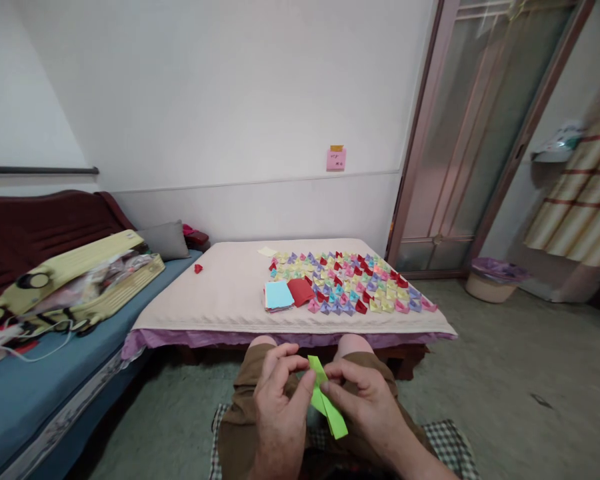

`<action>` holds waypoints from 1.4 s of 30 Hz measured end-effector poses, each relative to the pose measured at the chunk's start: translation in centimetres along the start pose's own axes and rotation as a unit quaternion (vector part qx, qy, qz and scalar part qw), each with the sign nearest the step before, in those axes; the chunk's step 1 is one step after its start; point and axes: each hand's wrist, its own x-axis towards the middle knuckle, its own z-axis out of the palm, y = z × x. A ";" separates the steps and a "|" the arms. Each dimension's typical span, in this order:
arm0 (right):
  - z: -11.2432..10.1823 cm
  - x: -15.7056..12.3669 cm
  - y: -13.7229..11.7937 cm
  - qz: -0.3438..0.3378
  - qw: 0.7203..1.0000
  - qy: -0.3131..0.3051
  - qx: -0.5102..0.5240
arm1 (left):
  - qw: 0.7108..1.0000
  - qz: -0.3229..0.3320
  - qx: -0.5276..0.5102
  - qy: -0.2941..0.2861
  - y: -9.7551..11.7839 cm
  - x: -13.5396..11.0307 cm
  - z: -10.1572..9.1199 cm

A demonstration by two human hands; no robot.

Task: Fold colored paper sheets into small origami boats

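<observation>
My left hand [280, 393] and my right hand [365, 400] are both pinched on a folded strip of bright green paper [327, 400], held over my lap just below the near edge of the low table [220, 293]. On the table's right half lie several small folded paper pieces [350, 283] in red, purple, yellow, blue and pink, packed in rows. Beside them lies a stack of flat sheets, a light blue sheet [279, 294] and a red sheet [300, 291] on top.
One red folded piece [198, 268] lies alone at the table's left. A blue couch [35, 380] with an open yellow case [75, 280] stands on the left. A purple-lined bin [495, 279] sits by the glass door [475, 133] at the right.
</observation>
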 end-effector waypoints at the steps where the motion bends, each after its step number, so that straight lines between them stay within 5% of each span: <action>1: 0.0 0.0 -0.1 -0.012 1.000 0.004 -0.021 | 1.000 0.005 0.006 0.002 -0.1 0.0 0.1; 11: 0.5 -0.3 -0.4 -0.044 0.994 0.034 -0.092 | 0.985 0.132 0.104 0.032 0.3 -0.8 0.3; 28: 1.6 -0.4 -0.2 -0.044 0.996 0.034 -0.072 | 0.969 0.188 0.121 0.105 0.2 -1.5 0.4; 35: 1.4 -0.3 -0.8 -0.110 0.981 0.060 -0.147 | 1.000 0.022 -0.002 0.010 1.5 -0.4 0.0; 42: 1.3 -0.3 -1.0 -0.212 0.946 0.057 -0.237 | 0.998 -0.040 -0.034 0.033 1.1 0.0 0.5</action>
